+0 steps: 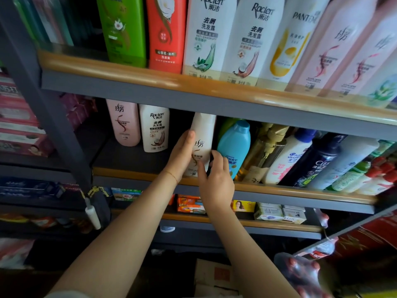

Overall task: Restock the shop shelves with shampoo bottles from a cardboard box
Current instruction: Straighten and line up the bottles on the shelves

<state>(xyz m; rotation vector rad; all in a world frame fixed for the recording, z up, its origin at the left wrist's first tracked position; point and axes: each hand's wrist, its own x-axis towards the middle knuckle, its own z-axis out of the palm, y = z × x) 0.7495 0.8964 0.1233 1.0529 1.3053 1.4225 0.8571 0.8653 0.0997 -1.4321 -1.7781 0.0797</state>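
A cream-white shampoo bottle (203, 138) stands at the front of the middle shelf (279, 189), between a white Raclen bottle (154, 127) and a blue bottle (235, 145). My left hand (182, 153) grips its left side, fingers wrapped up along the body. My right hand (214, 179) holds the lower right of the bottle with the thumb across its front and the fingers behind it. A cardboard box (217, 278) lies on the floor below, between my forearms.
The top shelf (150, 77) carries a tight row of tall bottles. Right of the blue bottle the middle shelf is packed with leaning bottles. A pink bottle (124, 123) stands at the left with a gap beside it. Soap boxes (279, 212) fill the lower shelf.
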